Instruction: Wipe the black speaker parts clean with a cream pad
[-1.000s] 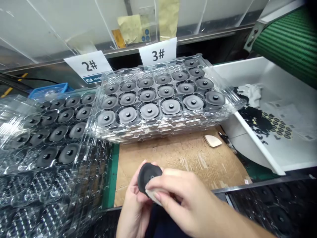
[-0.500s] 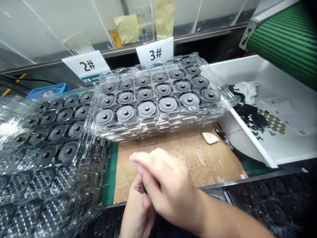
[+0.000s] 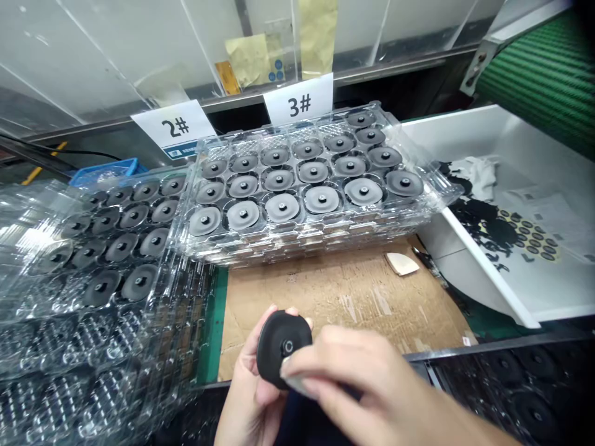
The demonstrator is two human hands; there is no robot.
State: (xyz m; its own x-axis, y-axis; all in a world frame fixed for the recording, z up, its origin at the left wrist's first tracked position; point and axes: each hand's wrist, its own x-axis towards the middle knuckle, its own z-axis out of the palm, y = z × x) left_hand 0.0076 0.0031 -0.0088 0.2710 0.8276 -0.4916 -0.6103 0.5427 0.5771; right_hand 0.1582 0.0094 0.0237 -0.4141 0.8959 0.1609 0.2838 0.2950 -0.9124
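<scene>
Stacked clear plastic trays [image 3: 302,238] hold rows of grey discs with central knobs [image 3: 320,199], beside a second stack [image 3: 139,322] to the left. Over a cardboard sheet [image 3: 344,310], the left hand [image 3: 248,384] cups a black disc [image 3: 281,348] on edge, fingers closed behind it. The right hand [image 3: 367,387] reaches across, pinching a pale pad [image 3: 297,385] against the disc's face.

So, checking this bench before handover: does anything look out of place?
Yes: small black pieces lie scattered over papers in the white bin, unlike the grey discs seated in rows in the clear plastic tray.
</scene>
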